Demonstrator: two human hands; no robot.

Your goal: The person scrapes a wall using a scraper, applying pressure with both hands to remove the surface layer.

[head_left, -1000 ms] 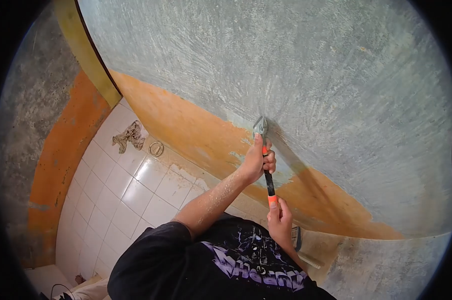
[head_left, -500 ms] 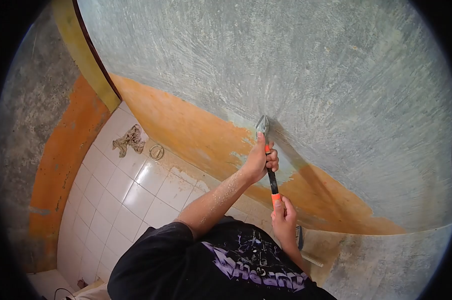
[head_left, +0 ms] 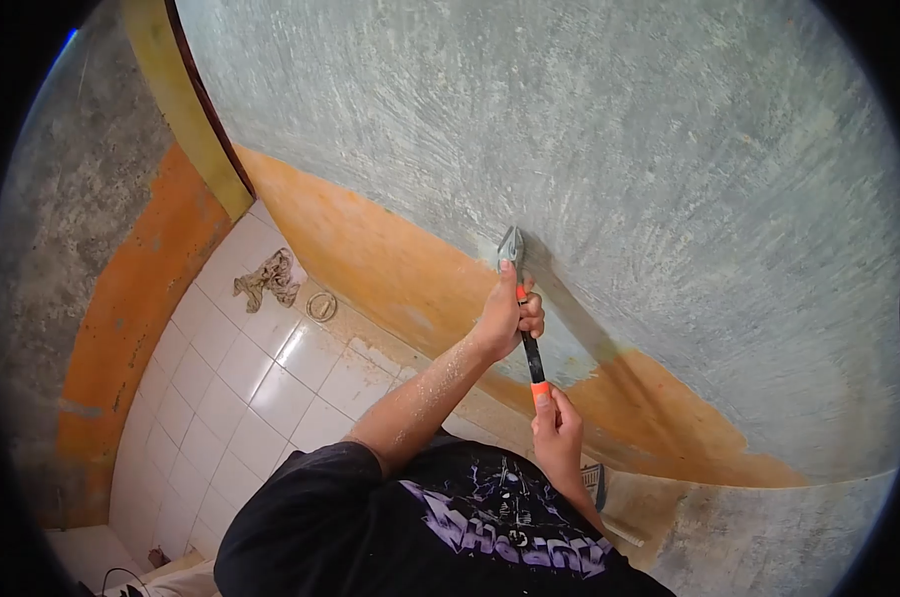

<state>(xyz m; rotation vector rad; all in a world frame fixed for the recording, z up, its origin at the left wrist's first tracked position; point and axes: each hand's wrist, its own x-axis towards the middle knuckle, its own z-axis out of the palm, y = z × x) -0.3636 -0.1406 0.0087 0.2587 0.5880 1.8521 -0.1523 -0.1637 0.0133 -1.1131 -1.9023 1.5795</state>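
Note:
A long-handled scraper (head_left: 532, 348) with a black and orange handle and a grey metal head leans up against the wall. Its head meets the grey wall surface (head_left: 649, 179) near the border of the orange paint (head_left: 380, 249). My left hand (head_left: 504, 313) is wrapped round the upper handle just below the head, with the thumb laid along it. Lower down, my right hand (head_left: 557, 423) grips the orange end of the handle. Pale dust speckles my left forearm.
White floor tiles (head_left: 241, 398) lie below to the left. On them are a crumpled rag (head_left: 266, 281) and a roll of tape or ring (head_left: 321, 306). A dark ridged object (head_left: 594, 485) stands behind my right wrist. A yellow door frame (head_left: 186, 95) borders the wall.
The scraper and both hands have shifted slightly left and the handle has tilted a little in view. The whole view has also turned slightly. Both hands keep their grip.

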